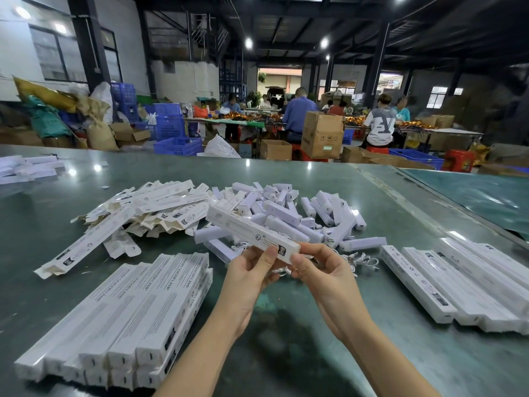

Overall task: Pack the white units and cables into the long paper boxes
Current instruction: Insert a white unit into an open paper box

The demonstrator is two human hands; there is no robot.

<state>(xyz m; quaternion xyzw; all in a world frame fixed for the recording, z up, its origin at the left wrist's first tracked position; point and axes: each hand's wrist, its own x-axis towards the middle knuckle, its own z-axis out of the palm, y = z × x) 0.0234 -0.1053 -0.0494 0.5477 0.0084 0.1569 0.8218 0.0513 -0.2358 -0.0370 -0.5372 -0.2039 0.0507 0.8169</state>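
Forearms reach up from the bottom edge, and both of my hands meet above the green table (286, 339). My left hand (252, 270) curls its fingers under the near end of a long paper box (252, 232), thumb pressed on top beside the printed label. My right hand (323, 270) pinches the very end of the same box between thumb and fingers, right at the end flap; I cannot tell whether that flap is closed. The box is lifted off the table and slants away to the left. Just left of my left arm lies a stack of closed boxes (128, 319), side by side and layered. On my right sits another row of closed boxes (458, 282). Under and behind the held box is a heap of white units (300, 216), with white cables (360, 260) lying near my right hand. Further left, a pile of flat empty boxes (148, 207) spreads out, flaps open. At the far left edge lies a small pile of white boxes (25, 169). Beyond the table, people (297, 110) sit at work benches among cardboard cartons (322, 133) and blue crates (169, 124).
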